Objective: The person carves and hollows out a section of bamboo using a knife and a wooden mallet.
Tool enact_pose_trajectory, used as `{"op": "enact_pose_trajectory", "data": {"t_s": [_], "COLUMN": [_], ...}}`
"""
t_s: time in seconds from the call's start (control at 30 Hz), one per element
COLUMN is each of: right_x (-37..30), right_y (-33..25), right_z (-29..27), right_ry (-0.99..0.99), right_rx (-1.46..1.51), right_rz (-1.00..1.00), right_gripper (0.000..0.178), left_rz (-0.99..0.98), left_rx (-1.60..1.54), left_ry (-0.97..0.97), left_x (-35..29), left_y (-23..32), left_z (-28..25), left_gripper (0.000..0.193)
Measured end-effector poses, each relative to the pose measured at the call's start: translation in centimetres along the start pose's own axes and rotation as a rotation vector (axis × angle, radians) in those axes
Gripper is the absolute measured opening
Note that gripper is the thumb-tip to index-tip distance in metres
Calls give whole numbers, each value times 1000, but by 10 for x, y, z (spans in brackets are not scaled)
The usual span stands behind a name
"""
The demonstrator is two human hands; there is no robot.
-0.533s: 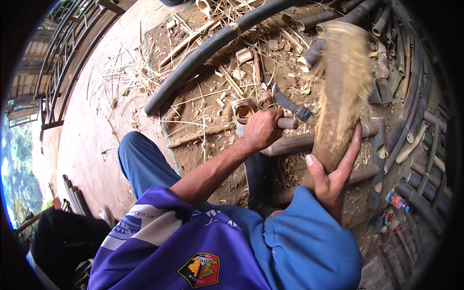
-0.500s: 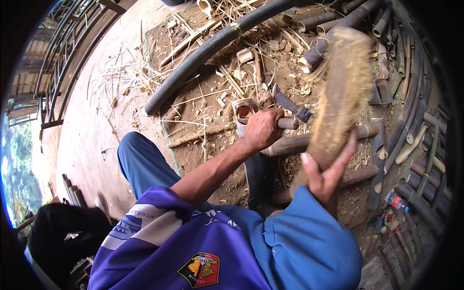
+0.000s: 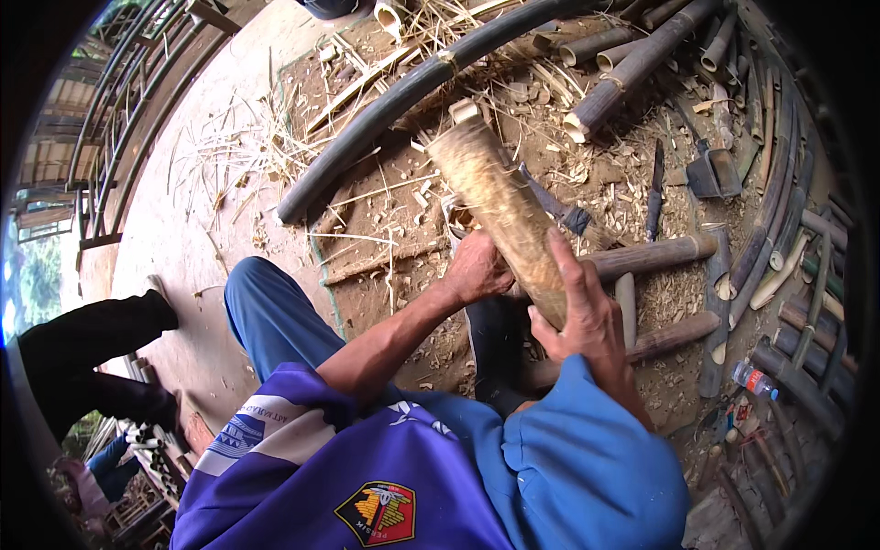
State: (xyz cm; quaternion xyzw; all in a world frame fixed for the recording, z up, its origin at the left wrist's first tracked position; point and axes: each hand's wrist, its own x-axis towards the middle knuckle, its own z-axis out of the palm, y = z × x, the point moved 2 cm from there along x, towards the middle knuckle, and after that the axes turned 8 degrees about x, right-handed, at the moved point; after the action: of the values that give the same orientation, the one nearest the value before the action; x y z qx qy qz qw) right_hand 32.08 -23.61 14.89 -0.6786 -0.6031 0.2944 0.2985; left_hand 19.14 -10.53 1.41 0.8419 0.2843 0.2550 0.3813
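My right hand (image 3: 587,316) is wrapped round the lower end of a thick, rough wooden club (image 3: 495,202), its pale upper face worn and frayed. The club slants up to the left, across my left hand (image 3: 477,268). My left hand stays closed on a short round wooden handle, which the club now hides; its tool end cannot be made out. Just beyond that hand is the open end of an upright bamboo piece (image 3: 454,213), partly covered. A blade with a dark wrapped handle (image 3: 576,218) lies on the ground behind the club.
Bamboo lengths (image 3: 660,257) lie crosswise at my right, a long dark pole (image 3: 367,133) ahead. A knife (image 3: 655,188), a dark scoop-like box (image 3: 713,174) and a plastic bottle (image 3: 754,379) lie right. Shavings (image 3: 247,147) litter the ground. Another person's dark-clad legs (image 3: 101,339) are at left.
The club has swung left and down from the right side, over my left hand and the handle. My left hand has hardly moved. The other person's legs have shifted at the left.
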Motion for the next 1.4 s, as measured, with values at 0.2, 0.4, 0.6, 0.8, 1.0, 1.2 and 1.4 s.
{"op": "enact_pose_trajectory", "data": {"t_s": [0.2,0.4,0.6,0.8,1.0,1.2,1.4], "right_x": [10,28,64,73,67,59,18], "right_y": [9,18,13,-25,-30,-32,-13], "right_z": [-8,-34,-24,-33,-5,-11,-38], "right_ry": [178,299,326,44,99,-9,215], "right_rx": [274,403,367,242,122,39,261], "right_rz": [77,-4,15,-55,-139,-8,-8], "right_gripper": [97,94,96,98,94,96,96], "left_rz": [-184,-452,-250,-377,-219,-167,-171], "left_rx": [-251,-312,-381,-646,-414,-234,224], "left_ry": [-115,-494,-386,-357,-203,366,156], "left_x": [97,133,116,65,47,19,2], "left_y": [-40,-56,-55,-66,-35,-10,35], "left_z": [-32,-33,-23,-37,-75,-37,4], "left_gripper": [19,37,26,22,21,23,21]}}
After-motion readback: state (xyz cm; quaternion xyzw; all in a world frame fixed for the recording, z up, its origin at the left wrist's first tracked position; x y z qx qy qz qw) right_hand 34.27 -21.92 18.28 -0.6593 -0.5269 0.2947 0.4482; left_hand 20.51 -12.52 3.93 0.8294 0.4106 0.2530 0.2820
